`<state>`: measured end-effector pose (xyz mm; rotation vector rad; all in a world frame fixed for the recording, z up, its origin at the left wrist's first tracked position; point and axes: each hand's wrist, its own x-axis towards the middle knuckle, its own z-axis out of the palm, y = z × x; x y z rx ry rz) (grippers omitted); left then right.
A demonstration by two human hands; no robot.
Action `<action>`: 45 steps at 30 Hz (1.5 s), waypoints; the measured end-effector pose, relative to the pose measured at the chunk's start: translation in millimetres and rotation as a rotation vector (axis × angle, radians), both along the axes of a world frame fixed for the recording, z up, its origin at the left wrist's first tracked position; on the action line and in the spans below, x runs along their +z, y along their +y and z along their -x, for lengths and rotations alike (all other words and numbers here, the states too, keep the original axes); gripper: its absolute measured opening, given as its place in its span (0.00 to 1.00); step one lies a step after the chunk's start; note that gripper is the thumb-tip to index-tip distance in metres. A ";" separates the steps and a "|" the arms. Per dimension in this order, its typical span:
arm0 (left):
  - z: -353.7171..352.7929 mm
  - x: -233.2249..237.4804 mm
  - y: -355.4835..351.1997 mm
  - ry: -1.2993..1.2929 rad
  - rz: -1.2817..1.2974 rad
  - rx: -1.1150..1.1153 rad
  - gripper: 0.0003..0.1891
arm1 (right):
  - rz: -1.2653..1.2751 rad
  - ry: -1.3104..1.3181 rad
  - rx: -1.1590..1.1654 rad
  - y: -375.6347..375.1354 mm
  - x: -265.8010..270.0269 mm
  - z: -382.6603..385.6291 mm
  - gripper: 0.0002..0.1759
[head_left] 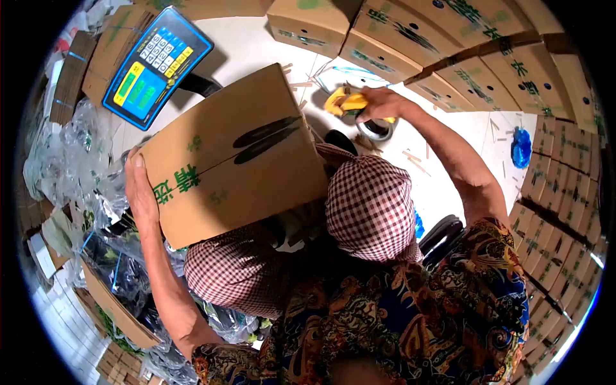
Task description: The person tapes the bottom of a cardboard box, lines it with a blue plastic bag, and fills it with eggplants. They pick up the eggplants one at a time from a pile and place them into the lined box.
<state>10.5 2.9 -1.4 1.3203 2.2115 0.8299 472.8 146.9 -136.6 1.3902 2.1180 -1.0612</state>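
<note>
A closed cardboard box (237,160) with green characters and dark printed leaf shapes lies tilted across my knees. Against its left side rests my left hand (140,186), fingers toward the upper left corner and pressed on the cardboard. To the right of the box, my right hand (380,106) is closed round a yellow tape dispenser (346,101). A roll of tape (375,130) shows just below that hand. Part of the dispenser is hidden by my fingers.
A blue-framed scale display (157,67) stands at upper left. Stacked cartons (410,32) line the back and right. Clear plastic bags (83,160) pile up on the left. Paper strips and a blue bundle (521,147) lie on the white floor (475,138).
</note>
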 end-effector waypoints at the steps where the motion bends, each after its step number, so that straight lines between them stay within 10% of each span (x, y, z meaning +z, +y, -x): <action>1: -1.2 0.7 -0.7 -0.008 0.003 0.001 0.30 | 0.085 0.093 -0.169 -2.5 -22.0 -31.9 0.41; 3: -2.9 2.4 0.3 -0.013 0.007 0.006 0.29 | 0.420 0.401 -0.544 -17.6 -48.1 -83.2 0.46; 12: -12.2 -1.8 4.6 -0.080 0.014 0.016 0.27 | 0.221 0.499 -1.209 -107.2 -141.8 -172.3 0.33; 15: -3.2 -1.4 2.2 0.032 0.026 -0.025 0.28 | -0.287 -0.228 -0.599 -104.2 -122.8 -143.2 0.33; 17: -1.5 -2.7 1.9 0.030 0.022 -0.026 0.29 | -0.565 0.134 -0.535 -84.9 -87.7 -98.3 0.33; 22: -3.9 -2.4 1.7 -0.043 0.008 -0.014 0.29 | 0.164 1.182 -0.868 -45.2 56.7 81.3 0.36; 27: -3.1 -3.2 -2.3 -0.179 0.002 0.079 0.29 | -0.330 1.222 -0.485 -39.7 25.2 159.5 0.30; 33: 11.9 -11.2 -4.4 -0.248 0.029 0.126 0.29 | -0.346 1.027 -0.556 -46.4 -70.0 167.9 0.26; 45: 29.3 0.8 -29.0 -0.309 0.025 0.307 0.28 | 0.459 0.582 -0.671 -27.9 -63.3 138.9 0.30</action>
